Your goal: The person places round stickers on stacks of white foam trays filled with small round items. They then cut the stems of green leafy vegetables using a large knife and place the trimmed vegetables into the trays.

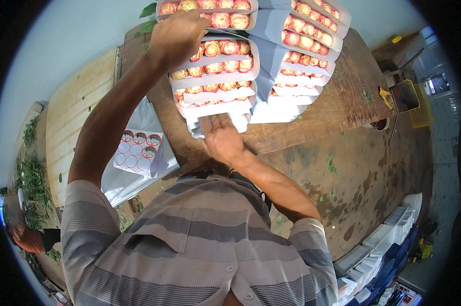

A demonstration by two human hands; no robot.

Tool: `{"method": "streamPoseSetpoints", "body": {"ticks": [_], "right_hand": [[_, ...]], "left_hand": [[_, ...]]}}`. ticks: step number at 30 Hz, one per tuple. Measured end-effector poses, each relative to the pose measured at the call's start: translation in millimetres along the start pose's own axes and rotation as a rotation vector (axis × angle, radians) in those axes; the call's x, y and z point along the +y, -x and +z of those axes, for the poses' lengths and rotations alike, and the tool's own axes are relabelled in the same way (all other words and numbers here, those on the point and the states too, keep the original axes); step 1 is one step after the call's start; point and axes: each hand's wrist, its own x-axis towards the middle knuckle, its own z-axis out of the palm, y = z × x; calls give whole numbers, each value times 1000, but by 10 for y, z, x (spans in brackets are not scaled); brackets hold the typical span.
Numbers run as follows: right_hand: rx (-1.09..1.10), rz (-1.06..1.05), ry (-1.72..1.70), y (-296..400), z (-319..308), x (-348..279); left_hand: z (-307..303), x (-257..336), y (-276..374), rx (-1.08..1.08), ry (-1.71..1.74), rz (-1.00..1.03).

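Note:
A bunch of pink and cream roses in corrugated cardboard (215, 68) lies before me on a wooden table, its blooms set in rows between white layers. My left hand (180, 36) is bent over the far left side of this bunch, by the gap to another wrapped rose bunch (230, 20); its fingertips are partly hidden. At the near end of the bunch, my right hand (223, 139) lies with fingers extended against the pale wrapping, the fingertips partly lost in glare and blur. More wrapped roses (307, 42) stand stacked on the right, touching the first bunch.
A sheet of round stickers (138, 151) lies on clear plastic film (115, 183) at the left. Beyond is a pale board (81, 114). The wooden table (353, 84) bears loose leaves. A yellow crate (410, 95) stands at right, white boxes (383, 237) lower right. Another person's arm (29, 239) shows far left.

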Motion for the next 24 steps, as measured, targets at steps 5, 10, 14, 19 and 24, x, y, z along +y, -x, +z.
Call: {"method": "streamPoseSetpoints", "body": {"ticks": [5,10,14,19,24], "right_hand": [[-152,-272,-328,409,138,-361],[-80,215,-701,675,279,-87],[-200,509,-776,858,453,3],[-322,536,-907,1013,745,-131],[-413,583,-997,797,912,-253]], "left_hand": [[-4,185,254,-107,55,-94],[-49,388,446,-30,9,-112],[-136,359,716,56,184,-176],[-233,44,2305,249,251,-967],[-281,-106,4361,-496,-16,-1581]]}}
